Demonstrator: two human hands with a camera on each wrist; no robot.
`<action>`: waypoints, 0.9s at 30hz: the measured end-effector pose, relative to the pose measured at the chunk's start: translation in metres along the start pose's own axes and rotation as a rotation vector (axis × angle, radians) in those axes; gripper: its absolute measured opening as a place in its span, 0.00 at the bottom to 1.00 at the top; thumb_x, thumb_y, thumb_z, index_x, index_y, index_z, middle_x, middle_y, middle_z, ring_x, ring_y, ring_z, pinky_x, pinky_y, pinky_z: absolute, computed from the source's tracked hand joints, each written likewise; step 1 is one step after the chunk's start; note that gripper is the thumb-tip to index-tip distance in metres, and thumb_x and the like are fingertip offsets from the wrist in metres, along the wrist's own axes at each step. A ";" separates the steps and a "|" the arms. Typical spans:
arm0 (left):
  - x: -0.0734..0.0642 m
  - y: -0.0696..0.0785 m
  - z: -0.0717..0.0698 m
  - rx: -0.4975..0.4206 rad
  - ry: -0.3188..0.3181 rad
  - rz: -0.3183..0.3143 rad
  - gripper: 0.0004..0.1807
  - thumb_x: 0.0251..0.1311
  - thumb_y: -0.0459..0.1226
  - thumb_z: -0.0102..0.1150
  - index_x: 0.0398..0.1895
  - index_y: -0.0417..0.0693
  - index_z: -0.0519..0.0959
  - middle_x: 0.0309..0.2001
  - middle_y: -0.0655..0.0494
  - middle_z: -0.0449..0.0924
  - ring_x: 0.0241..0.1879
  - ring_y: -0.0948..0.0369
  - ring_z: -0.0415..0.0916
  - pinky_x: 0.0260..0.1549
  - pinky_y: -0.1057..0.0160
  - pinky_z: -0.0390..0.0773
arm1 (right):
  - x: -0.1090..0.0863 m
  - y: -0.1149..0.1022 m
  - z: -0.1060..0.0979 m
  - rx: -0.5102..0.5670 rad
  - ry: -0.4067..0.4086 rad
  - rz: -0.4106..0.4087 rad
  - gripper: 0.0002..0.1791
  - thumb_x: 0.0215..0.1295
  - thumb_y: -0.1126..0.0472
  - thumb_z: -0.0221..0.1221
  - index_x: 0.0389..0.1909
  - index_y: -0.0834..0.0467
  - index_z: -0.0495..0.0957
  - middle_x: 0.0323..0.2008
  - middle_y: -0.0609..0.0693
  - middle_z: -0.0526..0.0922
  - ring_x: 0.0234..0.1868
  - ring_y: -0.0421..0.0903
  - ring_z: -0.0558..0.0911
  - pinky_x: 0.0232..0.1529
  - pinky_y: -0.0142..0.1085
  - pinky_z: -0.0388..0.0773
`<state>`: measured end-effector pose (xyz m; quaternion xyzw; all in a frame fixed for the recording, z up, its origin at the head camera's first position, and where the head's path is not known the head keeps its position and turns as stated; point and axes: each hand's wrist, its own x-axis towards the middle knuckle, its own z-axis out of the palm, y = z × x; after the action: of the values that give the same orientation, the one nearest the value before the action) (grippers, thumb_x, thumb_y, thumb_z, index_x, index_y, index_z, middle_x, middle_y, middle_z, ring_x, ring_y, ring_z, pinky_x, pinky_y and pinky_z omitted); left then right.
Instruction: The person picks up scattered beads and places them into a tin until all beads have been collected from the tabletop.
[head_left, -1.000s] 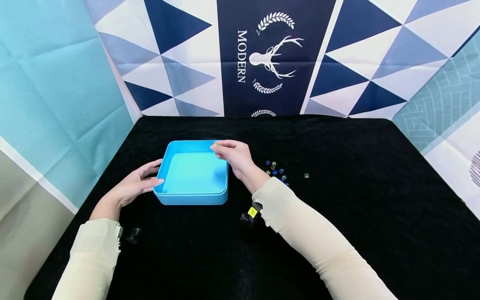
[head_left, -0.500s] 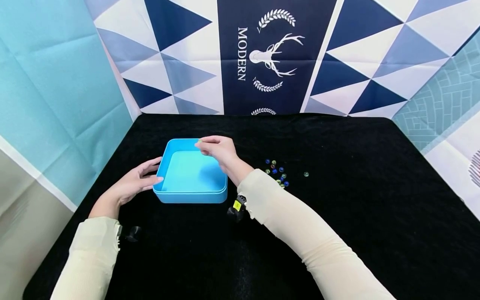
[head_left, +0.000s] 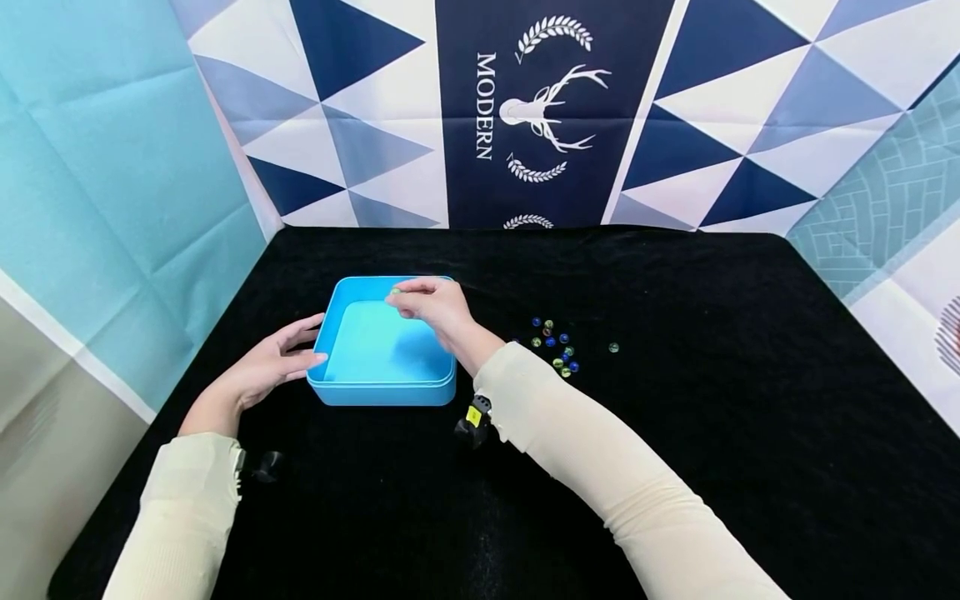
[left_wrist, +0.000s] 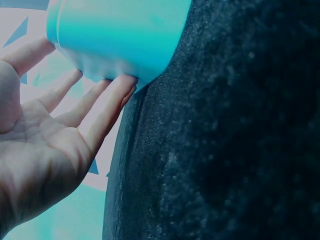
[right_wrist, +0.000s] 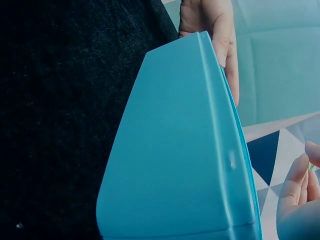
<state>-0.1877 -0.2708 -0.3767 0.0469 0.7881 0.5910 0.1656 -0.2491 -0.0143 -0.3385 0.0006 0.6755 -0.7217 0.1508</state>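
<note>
My left hand [head_left: 258,367] holds the left wall of a square, open-topped blue plastic box [head_left: 381,395]. Its thumb lies over the rim, and in the left wrist view the other fingertips [left_wrist: 126,81] touch the outside of the wall. Over the back part of the box, my right hand [head_left: 441,310] pinches a small green glass marble [head_left: 395,291] between thumb and fingers. In the right wrist view only a sliver of that marble [right_wrist: 311,166] shows between the fingertips. The visible part of the box floor is bare.
Right of the box, several blue, green and reddish marbles [head_left: 551,342] lie in a loose cluster, one partly hidden near my right wrist. A single clear-green marble [head_left: 613,347] sits farther right. Black cloth [head_left: 720,400] covers the table; patterned fabric [head_left: 555,117] hangs behind.
The right hand with the marble has moved left from the box's back right corner to over its inside, then dipped slightly. My left hand and the box stay in place.
</note>
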 end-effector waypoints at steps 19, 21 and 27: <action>-0.001 -0.002 0.001 -0.027 -0.006 -0.019 0.43 0.62 0.38 0.58 0.74 0.49 0.45 0.69 0.37 0.49 0.64 0.43 0.54 0.47 0.65 0.74 | -0.014 0.013 -0.019 -0.018 -0.017 -0.023 0.17 0.55 0.64 0.66 0.47 0.63 0.80 0.36 0.53 0.83 0.41 0.52 0.81 0.51 0.44 0.74; -0.001 -0.003 0.001 -0.029 -0.006 -0.018 0.43 0.61 0.39 0.59 0.74 0.49 0.45 0.69 0.37 0.48 0.64 0.43 0.54 0.47 0.66 0.74 | -0.017 0.015 -0.022 -0.025 -0.018 -0.036 0.17 0.56 0.64 0.65 0.47 0.64 0.80 0.36 0.53 0.83 0.43 0.54 0.81 0.51 0.45 0.74; -0.001 -0.001 0.001 -0.023 -0.001 -0.015 0.43 0.61 0.40 0.59 0.74 0.49 0.44 0.69 0.38 0.48 0.65 0.43 0.52 0.48 0.66 0.73 | -0.026 0.021 -0.030 -0.022 -0.005 -0.092 0.17 0.56 0.65 0.65 0.46 0.65 0.79 0.32 0.53 0.83 0.38 0.53 0.81 0.48 0.44 0.76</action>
<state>-0.1858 -0.2702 -0.3775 0.0395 0.7813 0.5990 0.1709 -0.2264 0.0201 -0.3563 -0.0338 0.6825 -0.7203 0.1193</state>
